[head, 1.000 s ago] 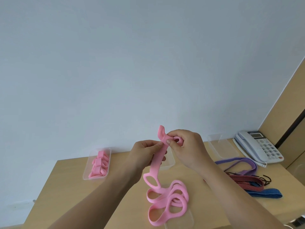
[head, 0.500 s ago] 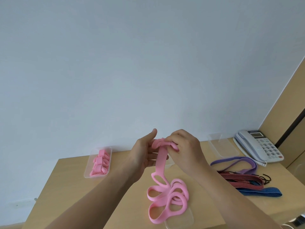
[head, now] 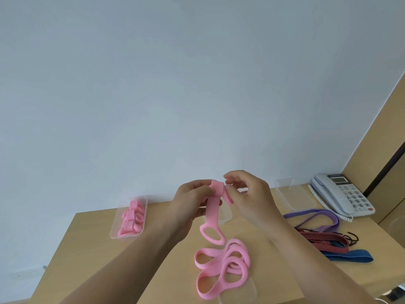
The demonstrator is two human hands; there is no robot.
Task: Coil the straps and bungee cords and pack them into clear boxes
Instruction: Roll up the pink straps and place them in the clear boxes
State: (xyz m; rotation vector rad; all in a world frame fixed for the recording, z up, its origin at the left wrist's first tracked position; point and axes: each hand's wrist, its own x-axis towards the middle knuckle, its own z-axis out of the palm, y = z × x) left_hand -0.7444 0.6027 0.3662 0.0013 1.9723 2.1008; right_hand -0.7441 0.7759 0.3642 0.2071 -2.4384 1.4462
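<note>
A long pink strap [head: 212,213] hangs from my hands above the wooden table [head: 92,242], its lower loops piled on the table at the front. My left hand [head: 190,205] pinches the small rolled start of the strap at the top. My right hand [head: 249,194] pinches the roll's right edge with thumb and fingertip, other fingers lifted. A clear box [head: 140,201] at the back left holds several coiled pink straps. An empty clear box [head: 292,197] stands at the back right. Another clear box [head: 225,212] sits behind my hands, mostly hidden.
Purple [head: 315,217], red-black [head: 317,239] and blue [head: 348,257] straps and a thin black cord [head: 350,238] lie in a heap at the right. A white desk phone [head: 341,194] stands at the back right corner. A clear lid [head: 238,294] lies under the pink loops at the front edge.
The strap's top end has been rolled into a small coil between my hands. My right hand has loosened and lifted its fingers, and the hanging strap has risen a little.
</note>
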